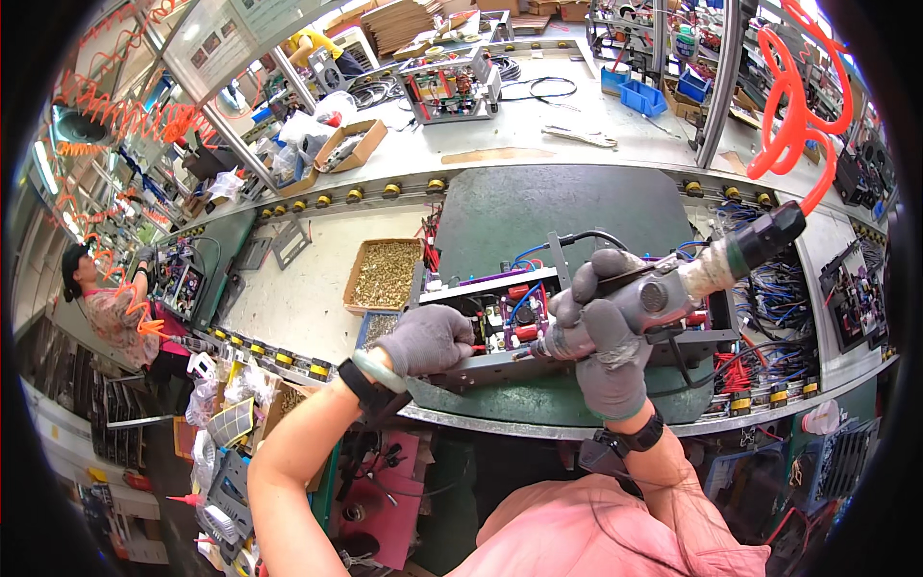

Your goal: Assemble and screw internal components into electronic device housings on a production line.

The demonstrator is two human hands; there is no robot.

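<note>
My right hand (613, 351), in a grey glove, is wrapped round an air screwdriver (658, 296) joined to an orange coiled hose (790, 115). The tool's tip points left and down at the near edge of a black metal chassis (481, 373). Circuit boards, red parts and blue wires fill the chassis, which lies on a green work board (567, 216). My left hand (428, 340), also gloved, is closed at the chassis's near-left rim, left of the tip. Whatever its fingertips pinch is too small to make out.
A cardboard box of small brass-coloured screws (385, 274) stands left of the chassis. Bundles of blue and black cables (769, 298) lie to the right. An open-framed unit (450, 87) sits on the far bench. Another person (120, 303) works at far left.
</note>
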